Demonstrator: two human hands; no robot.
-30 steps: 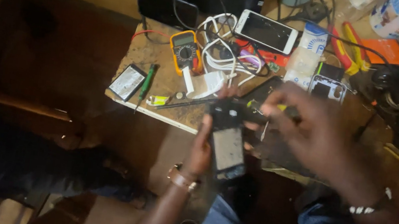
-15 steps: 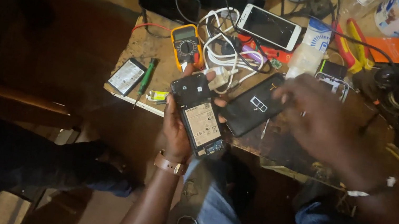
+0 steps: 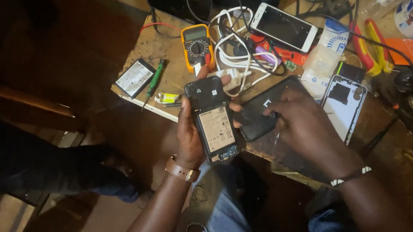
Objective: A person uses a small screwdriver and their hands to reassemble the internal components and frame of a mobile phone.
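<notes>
Multimeter [image 3: 197, 48] behind phone [image 3: 213, 118], screwdriver [image 3: 153, 78] perhaps left.

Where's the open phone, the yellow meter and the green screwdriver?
open phone [image 3: 214, 124], head view, on its battery label, held in the left hand [image 3: 189, 135].
yellow meter [image 3: 197, 47], head view, on its round dial.
green screwdriver [image 3: 155, 76], head view, on its handle.

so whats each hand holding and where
Left hand grips the opened phone by its long edges; right hand rests on the black back cover.
</notes>
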